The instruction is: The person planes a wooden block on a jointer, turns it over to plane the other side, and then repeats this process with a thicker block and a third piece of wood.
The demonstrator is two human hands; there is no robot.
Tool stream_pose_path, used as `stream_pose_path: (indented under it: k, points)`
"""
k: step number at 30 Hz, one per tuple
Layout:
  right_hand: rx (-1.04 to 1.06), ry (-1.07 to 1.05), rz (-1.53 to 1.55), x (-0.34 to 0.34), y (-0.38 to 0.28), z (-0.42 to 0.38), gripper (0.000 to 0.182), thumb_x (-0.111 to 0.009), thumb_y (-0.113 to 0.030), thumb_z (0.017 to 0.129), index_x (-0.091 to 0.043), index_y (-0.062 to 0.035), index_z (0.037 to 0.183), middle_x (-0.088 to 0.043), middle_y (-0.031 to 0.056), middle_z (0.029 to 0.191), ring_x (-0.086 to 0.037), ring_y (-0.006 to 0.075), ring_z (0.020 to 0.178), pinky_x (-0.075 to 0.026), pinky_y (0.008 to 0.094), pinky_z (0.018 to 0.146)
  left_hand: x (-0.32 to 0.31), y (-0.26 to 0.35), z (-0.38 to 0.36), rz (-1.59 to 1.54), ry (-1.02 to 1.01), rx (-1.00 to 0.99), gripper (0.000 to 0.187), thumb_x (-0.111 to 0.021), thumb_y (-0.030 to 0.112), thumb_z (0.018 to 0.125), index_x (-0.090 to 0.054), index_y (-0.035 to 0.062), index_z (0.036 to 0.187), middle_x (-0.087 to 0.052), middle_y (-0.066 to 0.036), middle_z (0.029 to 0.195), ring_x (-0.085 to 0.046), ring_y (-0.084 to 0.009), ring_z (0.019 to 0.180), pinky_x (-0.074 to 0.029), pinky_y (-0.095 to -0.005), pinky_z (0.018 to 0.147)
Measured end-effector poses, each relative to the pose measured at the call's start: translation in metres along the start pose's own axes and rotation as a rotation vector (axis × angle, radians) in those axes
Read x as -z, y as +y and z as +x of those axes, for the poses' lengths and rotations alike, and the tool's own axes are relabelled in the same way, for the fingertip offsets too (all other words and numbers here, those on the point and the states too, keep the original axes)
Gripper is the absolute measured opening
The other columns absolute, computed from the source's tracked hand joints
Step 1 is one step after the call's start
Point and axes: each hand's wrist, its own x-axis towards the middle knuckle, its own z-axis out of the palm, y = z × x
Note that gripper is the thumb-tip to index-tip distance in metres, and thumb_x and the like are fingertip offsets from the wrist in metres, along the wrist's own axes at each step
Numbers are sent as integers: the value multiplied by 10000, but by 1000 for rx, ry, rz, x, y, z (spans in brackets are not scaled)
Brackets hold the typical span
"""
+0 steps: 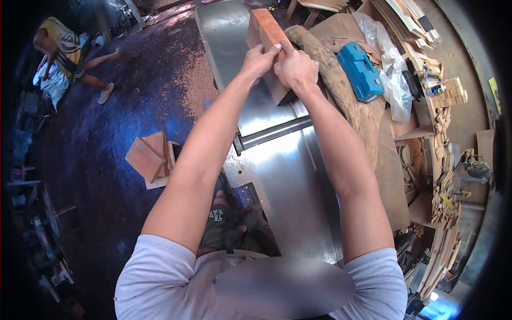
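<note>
A reddish wooden board (268,28) stands on its edge on the metal machine table (221,26), past the cutter roller (274,134). My left hand (260,63) is closed on the board's near part from the left, its thumb on the top edge. From the right, my right hand (297,66) grips the same board, with a finger along its top edge. Both hands are close together, almost touching. The board's lower face is partly hidden behind my hands. Nearer to me lies the machine's shiny bed (293,197).
Wood pieces (146,157) are stacked at the left. Beyond them another person (64,45) bends over a white sack (52,88). A rough log (341,93), a blue case (360,72) and plastic sheeting (394,80) lie on the right, beside shelves of offcuts (442,197). Shavings (194,82) cover some floor.
</note>
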Motion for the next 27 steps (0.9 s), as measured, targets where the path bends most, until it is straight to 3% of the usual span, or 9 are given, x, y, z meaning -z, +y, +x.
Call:
stream_pose_path:
  k: [4,7,10,12,15,18,23,25,27]
  points:
    - [14,7,-16,-4,1,5,787,-679,-380,882,-434,-257,1620,-704,224,1316,-678,406,1237,-509,525,1084,28,-20,-26,71,181,-83,711,-748,367,998,-525,-86,1498,-669,-238,1397,-663,-271,1290,-564,-371,1009]
    - [-13,-43,-15,-4,0,9,818,-689,-395,882,-405,-249,1635,-693,234,1345,-667,419,1253,-525,513,1070,96,-6,-176,-113,160,-188,742,-679,352,1062,-380,-67,1597,-576,-237,1510,-617,-308,1364,-531,-404,1128]
    - [4,-49,-46,-25,11,33,878,-738,-506,889,-389,-218,1642,-695,268,1325,-678,436,1222,-538,535,1026,198,-92,-322,-175,449,-33,637,-707,307,1052,-495,-54,1531,-658,-182,1415,-677,-249,1268,-577,-351,1005]
    - [59,-105,-3,-28,20,52,939,-802,-558,843,-437,-191,1626,-696,273,1322,-681,429,1219,-535,542,1029,251,-160,-435,-202,786,213,578,-735,288,1029,-565,-40,1473,-706,-72,1144,-684,-128,971,-557,-269,840]
    - [106,-6,-80,-15,-12,53,881,-799,-487,838,-478,-165,1592,-632,226,1467,-618,388,1348,-501,497,1122,272,-212,-584,-253,1084,384,585,-772,264,984,-585,-33,1452,-693,-27,1023,-618,-79,848,-516,-242,717]
    - [108,-45,84,20,-74,33,875,-824,-352,767,-534,-169,1571,-669,250,1407,-648,391,1313,-510,466,1111,289,-243,-659,-338,1149,527,673,-803,276,958,-537,-37,1492,-689,-25,1006,-607,-80,820,-521,-262,707]
    - [348,-156,506,22,-175,-26,858,-841,-204,774,-534,-55,1561,-731,272,1281,-744,292,1149,-563,379,1012,376,-300,-596,-362,1087,504,906,-856,357,911,-405,-59,1577,-699,-72,1045,-598,-106,825,-524,-307,739]
    - [241,-257,548,28,-263,-94,858,-858,-134,787,-504,41,1549,-736,267,1244,-748,272,1103,-585,352,956,424,-315,-531,-290,1125,579,913,-860,446,878,-466,-25,1553,-626,-56,1036,-595,-135,848,-564,-323,784]
    - [300,-226,624,-24,-317,-128,865,-865,-100,794,-474,95,1541,-720,272,1274,-746,304,1110,-602,364,933,490,-395,-466,-194,1143,591,960,-871,468,861,-448,-35,1561,-654,-119,1148,-640,-175,943,-576,-339,785]
